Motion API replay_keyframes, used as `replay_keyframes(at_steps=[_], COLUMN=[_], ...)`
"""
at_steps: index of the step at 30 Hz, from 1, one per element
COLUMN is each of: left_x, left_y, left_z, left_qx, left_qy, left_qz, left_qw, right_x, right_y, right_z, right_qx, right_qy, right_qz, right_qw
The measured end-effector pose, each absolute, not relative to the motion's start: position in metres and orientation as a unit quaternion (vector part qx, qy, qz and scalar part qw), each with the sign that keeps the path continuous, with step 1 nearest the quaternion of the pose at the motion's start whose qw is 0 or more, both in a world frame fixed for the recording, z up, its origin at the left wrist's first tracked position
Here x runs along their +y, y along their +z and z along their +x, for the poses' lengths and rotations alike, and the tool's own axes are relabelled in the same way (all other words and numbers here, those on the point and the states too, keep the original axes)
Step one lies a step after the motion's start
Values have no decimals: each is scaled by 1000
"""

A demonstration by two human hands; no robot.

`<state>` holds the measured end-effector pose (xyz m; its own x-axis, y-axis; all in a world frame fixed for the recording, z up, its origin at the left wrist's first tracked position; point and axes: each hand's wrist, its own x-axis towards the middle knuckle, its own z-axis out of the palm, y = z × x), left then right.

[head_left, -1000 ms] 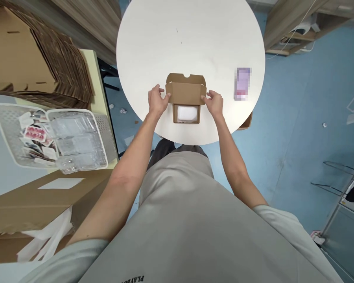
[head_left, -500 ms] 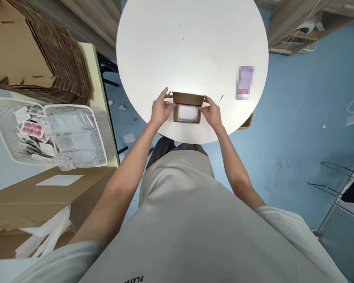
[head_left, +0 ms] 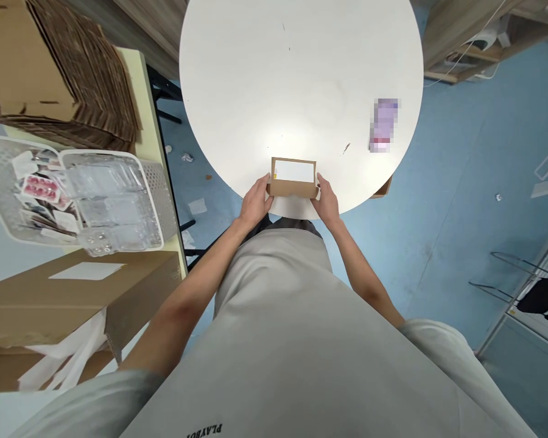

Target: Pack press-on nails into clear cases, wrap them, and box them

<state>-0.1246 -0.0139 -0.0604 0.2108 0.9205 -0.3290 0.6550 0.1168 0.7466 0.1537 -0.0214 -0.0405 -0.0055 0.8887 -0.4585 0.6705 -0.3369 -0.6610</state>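
A small brown cardboard box point(head_left: 293, 188) stands at the near edge of the round white table point(head_left: 296, 79), closed, with a white label on its top face. My left hand point(head_left: 257, 201) grips the box's left end, fingers curled round it. My right hand point(head_left: 327, 201) grips the right end in the same way. Both forearms reach forward from my grey shirt.
A blurred purple object point(head_left: 384, 125) lies at the table's right side. To the left stand a stack of flat cardboard sheets point(head_left: 50, 73), a white basket of clear plastic packs point(head_left: 86, 201) and a large brown carton point(head_left: 68, 292). Blue floor surrounds the table.
The box's lid, open a second ago, has been folded down and shut over the white contents. The box and both hands have come closer to the table's near edge.
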Motion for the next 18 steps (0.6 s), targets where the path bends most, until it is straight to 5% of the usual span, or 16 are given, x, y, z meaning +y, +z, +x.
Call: replay_keyframes(at_steps=[8, 18], left_x=[-41, -36], left_y=[-60, -41], left_z=[-130, -116], left_qx=[614, 622], left_qy=[132, -105], left_qz=[666, 664], left_qw=[402, 403], right_x=[-65, -68], right_y=[-38, -50], right_z=[150, 135], right_qx=[-595, -608], right_qy=[390, 368], right_qz=[-698, -700], right_qw=[91, -66])
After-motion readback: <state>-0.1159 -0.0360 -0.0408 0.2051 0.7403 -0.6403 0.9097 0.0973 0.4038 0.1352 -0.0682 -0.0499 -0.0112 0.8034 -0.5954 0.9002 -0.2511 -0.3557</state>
